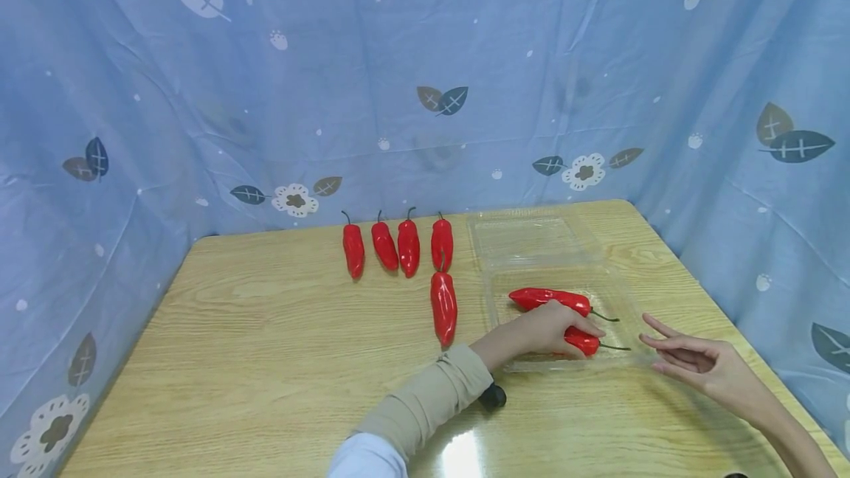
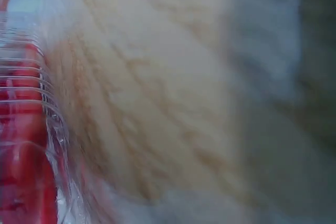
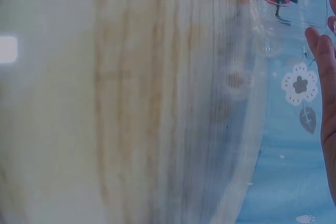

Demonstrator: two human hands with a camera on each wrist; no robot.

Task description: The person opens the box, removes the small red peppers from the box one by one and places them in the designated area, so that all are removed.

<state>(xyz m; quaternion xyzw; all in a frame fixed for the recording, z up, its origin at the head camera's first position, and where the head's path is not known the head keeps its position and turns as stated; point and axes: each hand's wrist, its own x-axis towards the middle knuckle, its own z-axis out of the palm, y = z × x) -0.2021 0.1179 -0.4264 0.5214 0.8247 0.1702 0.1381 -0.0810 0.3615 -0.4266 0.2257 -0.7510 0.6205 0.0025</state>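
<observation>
In the head view, my left hand point(image 1: 547, 324) reaches into a clear plastic clamshell box point(image 1: 494, 316) and grips a red chili pepper point(image 1: 586, 343), its green stem pointing right. Part of that pepper is hidden under the hand. Just behind it in the same tray lies another red pepper point(image 1: 541, 298). My right hand point(image 1: 707, 371) is beside the box's right edge, fingers loosely bent and holding nothing; whether a fingertip touches the rim I cannot tell. The left wrist view shows red peppers point(image 2: 26, 124) through the ribbed plastic wall.
The box's lid point(image 1: 531, 236) lies folded open at the back. Several red peppers stand in a row left of it, including one at the row's left end point(image 1: 354, 249), with a single pepper point(image 1: 443, 308) nearer the front. A blue patterned curtain point(image 1: 398, 94) surrounds the wooden table point(image 1: 265, 360).
</observation>
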